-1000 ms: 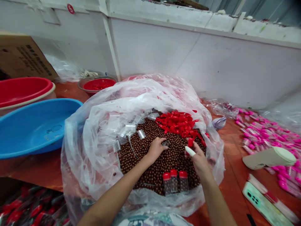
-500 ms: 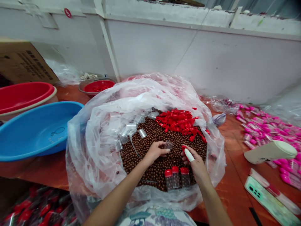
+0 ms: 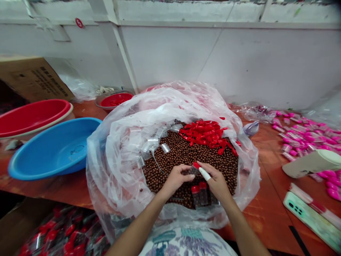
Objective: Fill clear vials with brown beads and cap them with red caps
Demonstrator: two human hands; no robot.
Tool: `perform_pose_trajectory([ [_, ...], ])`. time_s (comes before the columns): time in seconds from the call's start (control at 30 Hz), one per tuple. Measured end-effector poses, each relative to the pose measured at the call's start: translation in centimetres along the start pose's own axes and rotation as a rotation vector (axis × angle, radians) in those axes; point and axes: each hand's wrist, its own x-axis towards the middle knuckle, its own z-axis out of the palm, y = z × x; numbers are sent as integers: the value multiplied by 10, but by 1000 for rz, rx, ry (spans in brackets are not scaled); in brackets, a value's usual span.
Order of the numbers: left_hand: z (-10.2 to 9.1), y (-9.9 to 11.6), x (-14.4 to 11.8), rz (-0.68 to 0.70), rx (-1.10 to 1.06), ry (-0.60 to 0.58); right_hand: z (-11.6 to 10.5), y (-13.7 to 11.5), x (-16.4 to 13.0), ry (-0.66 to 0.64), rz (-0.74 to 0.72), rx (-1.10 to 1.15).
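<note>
Over a heap of brown beads (image 3: 176,151), my left hand (image 3: 176,179) grips a small clear plastic bottle (image 3: 194,171) between thumb and fingers. My right hand (image 3: 217,182), with a white cover on its thumb, pinches a red cap (image 3: 196,165) at the bottle's mouth. Whether the cap is fully on, I cannot tell. Just below the hands lie capped bottles of beads (image 3: 203,193), one partly hidden by my right hand. Loose red caps (image 3: 205,133) are piled behind, and clear uncapped bottles (image 3: 153,141) lie to the left.
A white plastic bag (image 3: 112,170) surrounds the beads. Left of it stand a blue basin (image 3: 53,149) and a red basin (image 3: 34,115). Pink-capped bottles (image 3: 306,137), a cream cup (image 3: 310,163) and a phone (image 3: 310,217) lie rightward. Filled red-capped bottles (image 3: 69,231) are at lower left.
My right hand has moved left, bringing the red cap to the bottle in my left hand. The view has shifted slightly, so the surroundings sit a little further right.
</note>
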Motion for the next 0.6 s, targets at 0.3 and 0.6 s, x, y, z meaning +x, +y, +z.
perform_pose_trajectory([
  [0.3, 6, 6, -7, 142, 187, 29, -8, 3, -16, -2, -272, -339],
  [0.6, 27, 9, -10, -62, -238, 27, 10, 8, -20, 16, -301, -506],
])
